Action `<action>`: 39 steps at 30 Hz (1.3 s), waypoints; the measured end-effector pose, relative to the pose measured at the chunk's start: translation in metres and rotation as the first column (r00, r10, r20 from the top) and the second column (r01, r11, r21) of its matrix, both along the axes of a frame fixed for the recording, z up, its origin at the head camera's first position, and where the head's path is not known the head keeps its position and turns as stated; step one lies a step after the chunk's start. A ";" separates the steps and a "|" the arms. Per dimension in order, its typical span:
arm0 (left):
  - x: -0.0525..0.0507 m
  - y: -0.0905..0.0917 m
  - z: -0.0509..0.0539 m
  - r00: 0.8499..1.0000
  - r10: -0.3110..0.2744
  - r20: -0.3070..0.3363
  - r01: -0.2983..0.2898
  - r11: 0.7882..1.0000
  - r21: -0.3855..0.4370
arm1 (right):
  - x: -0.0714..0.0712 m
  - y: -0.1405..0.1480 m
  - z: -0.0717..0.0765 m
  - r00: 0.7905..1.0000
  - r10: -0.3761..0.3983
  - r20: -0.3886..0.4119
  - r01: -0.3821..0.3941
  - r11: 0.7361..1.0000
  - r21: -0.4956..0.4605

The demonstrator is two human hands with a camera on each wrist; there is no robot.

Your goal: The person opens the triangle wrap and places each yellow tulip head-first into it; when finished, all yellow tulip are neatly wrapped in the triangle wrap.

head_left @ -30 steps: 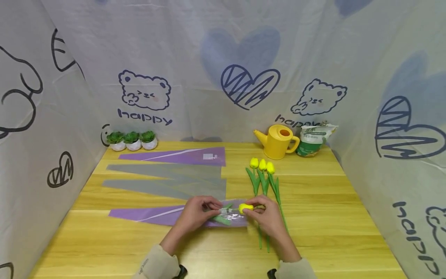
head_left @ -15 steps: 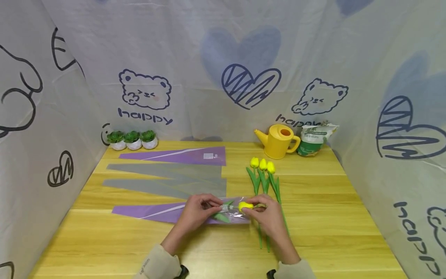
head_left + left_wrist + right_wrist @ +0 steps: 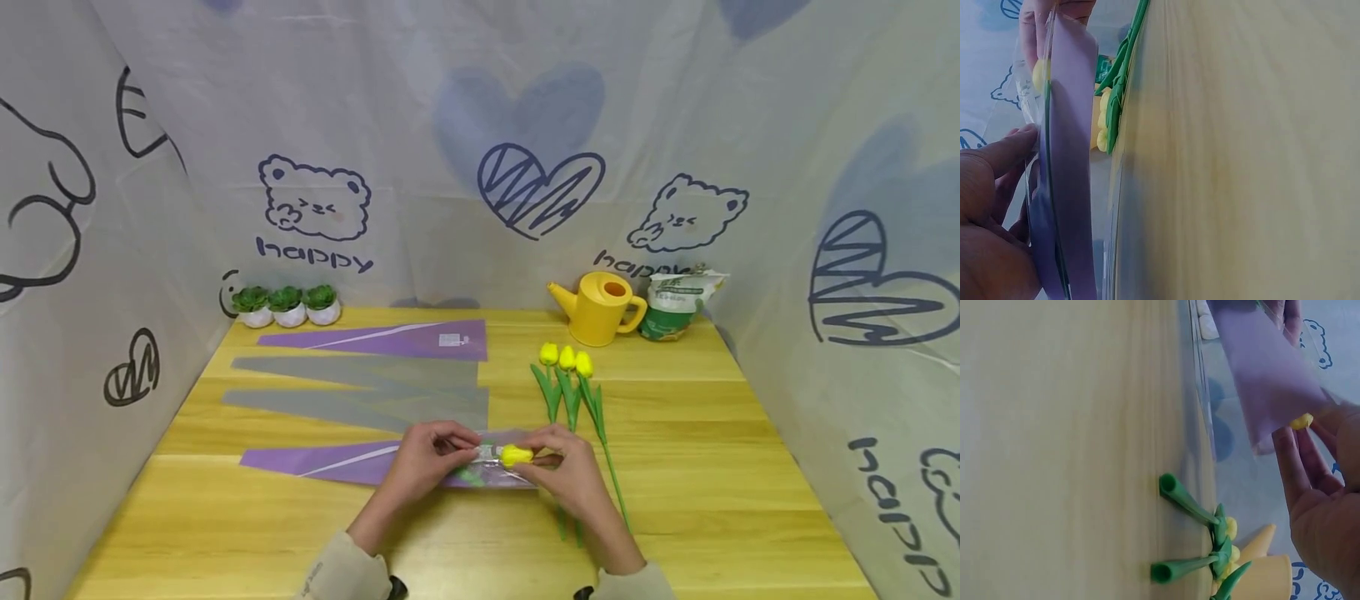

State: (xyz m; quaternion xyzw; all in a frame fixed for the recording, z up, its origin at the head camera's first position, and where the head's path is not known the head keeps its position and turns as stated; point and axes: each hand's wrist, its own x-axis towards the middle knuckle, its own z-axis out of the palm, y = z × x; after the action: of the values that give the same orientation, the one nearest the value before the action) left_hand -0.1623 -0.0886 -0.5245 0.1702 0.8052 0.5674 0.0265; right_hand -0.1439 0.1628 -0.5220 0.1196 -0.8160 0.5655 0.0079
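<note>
A purple flower sleeve [image 3: 330,461] with a clear front lies crosswise before me, a yellow tulip [image 3: 516,456] partly inside it. My left hand [image 3: 429,458] pinches the sleeve around the tulip's leaf area, thumb on the clear film [image 3: 1022,103] in the left wrist view. At the sleeve's wide right end, my right hand [image 3: 573,471] pinches the yellow bloom [image 3: 1300,421] between thumb and fingers. Green leaves show blurred through the film; the left hand and the purple sheet hide most of the stem. In the right wrist view the purple back [image 3: 1266,375] is raised off the table.
Three yellow tulips [image 3: 567,358] lie at the right, stems partly under my right forearm. Behind them stand a yellow watering can [image 3: 596,308] and a green-white bag [image 3: 675,308]. Grey sleeves [image 3: 360,404], another purple sleeve [image 3: 390,336] and three potted succulents [image 3: 288,307] are farther back.
The yellow bloom has moved a little left, closer to my left hand, and my right fingers have followed it. The sleeve shifted slightly; the left hand stays nearly in place.
</note>
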 end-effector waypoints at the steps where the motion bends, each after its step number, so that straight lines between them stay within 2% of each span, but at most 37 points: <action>1: 0.000 0.000 0.001 1.000 -0.003 -0.002 0.003 1.000 -0.002 | 0.000 -0.001 0.000 1.000 -0.009 -0.003 0.009 1.000 0.002; 5: 0.002 0.002 0.002 1.000 -0.012 -0.002 0.012 1.000 -0.006 | 0.001 -0.004 0.000 0.998 -0.056 -0.019 0.057 0.998 0.020; 9: 0.002 0.003 0.003 1.000 -0.003 -0.002 0.003 1.000 -0.021 | 0.001 -0.006 0.000 0.997 -0.069 -0.027 0.070 0.997 0.024; 18: 0.002 0.003 0.003 1.000 0.011 -0.003 -0.011 1.000 0.011 | 0.004 -0.006 0.000 0.995 -0.088 0.047 0.090 0.995 -0.043; 24: 0.002 0.004 0.002 1.000 0.021 -0.018 -0.020 0.999 0.025 | 0.004 -0.007 0.000 0.992 -0.120 0.049 0.122 0.992 -0.032; 33: 0.005 0.006 0.006 0.997 0.033 -0.071 -0.034 0.999 -0.025 | 0.004 -0.006 -0.001 0.994 -0.095 0.050 0.096 0.995 -0.020; 39: 0.005 0.008 0.006 0.997 0.022 -0.069 -0.025 0.999 -0.038 | 0.002 -0.007 -0.002 0.998 -0.055 0.028 0.054 0.998 0.026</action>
State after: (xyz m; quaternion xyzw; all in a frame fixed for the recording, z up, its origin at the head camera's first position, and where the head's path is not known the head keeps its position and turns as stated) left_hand -0.1576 -0.0803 -0.5181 0.1795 0.8184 0.5459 -0.0045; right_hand -0.1420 0.1553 -0.5241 0.0895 -0.8259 0.5565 0.0103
